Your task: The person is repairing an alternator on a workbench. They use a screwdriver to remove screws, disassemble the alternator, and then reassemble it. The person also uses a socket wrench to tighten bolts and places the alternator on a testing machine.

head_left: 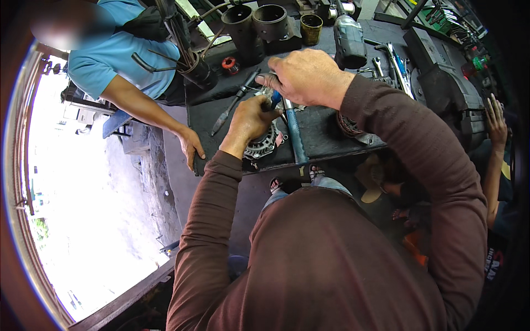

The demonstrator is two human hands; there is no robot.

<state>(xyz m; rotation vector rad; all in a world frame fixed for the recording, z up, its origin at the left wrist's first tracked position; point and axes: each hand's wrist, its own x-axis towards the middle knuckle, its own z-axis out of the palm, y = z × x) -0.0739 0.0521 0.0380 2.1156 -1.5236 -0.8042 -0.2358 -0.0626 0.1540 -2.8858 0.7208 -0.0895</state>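
Observation:
My left hand is closed at the top of a silver alternator housing, its fingers curled on something I cannot make out. My right hand is closed just above it, thumb and forefinger on a metal piece that is mostly hidden. A small blue object shows between both hands. Beside them a long tool with a blue handle and silver shaft lies across the bench edge. A dark slender tool lies left of my left hand, and a copper-wound part is under my right forearm.
A co-worker in blue rests a hand on the bench corner. Another person's hand touches dark machinery at right. A tool holder, black cylinders, a motor and wrenches crowd the bench.

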